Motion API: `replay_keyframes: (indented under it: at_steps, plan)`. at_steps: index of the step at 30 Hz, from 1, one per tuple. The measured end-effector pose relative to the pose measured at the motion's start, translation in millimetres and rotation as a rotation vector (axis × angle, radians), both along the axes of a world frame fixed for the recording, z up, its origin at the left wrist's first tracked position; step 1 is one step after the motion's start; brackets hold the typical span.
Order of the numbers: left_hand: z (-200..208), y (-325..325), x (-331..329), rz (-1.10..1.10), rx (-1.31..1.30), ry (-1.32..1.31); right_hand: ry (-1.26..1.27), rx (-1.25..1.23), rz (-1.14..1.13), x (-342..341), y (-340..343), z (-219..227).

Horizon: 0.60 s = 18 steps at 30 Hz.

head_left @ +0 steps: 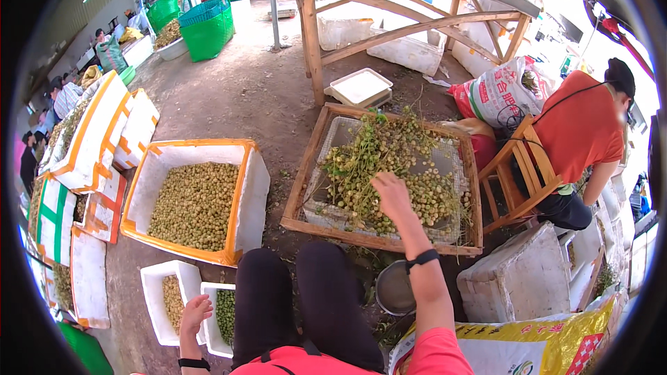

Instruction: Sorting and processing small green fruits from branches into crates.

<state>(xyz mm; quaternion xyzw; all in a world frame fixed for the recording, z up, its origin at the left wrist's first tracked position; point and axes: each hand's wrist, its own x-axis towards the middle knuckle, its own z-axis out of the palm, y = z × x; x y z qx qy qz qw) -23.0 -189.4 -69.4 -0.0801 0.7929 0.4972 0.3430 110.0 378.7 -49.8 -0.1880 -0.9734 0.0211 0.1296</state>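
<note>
My right hand reaches over a wood-framed mesh tray, at a heap of green leafy stems with small round fruit. Its fingers are bent toward the heap; what they pinch is too small to make out. Lower left, my left hand hangs with curled fingers over two small white foam boxes, and its contents do not show. One foam box holds pale round fruit; the other foam box holds greener fruit, partly hidden by my leg.
Left of the tray stands a large foam box full of round fruit. A metal bowl is by my right knee. On the right, a person in orange sits on a wooden chair. Wooden beams stand ahead; foam boxes lie right.
</note>
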Motion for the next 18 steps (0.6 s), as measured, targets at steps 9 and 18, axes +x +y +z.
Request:
replay_keyframes:
  at_steps: [9, 18]
  plan:
    - [5, -9, 8, 0.04, 0.069, 0.046, 0.265, 0.009, -0.043, -3, 28, 7]
    - [87, 106, 4, -0.211, 0.445, 0.3, 0.475, -0.51, -0.113, 40, -21, 115]
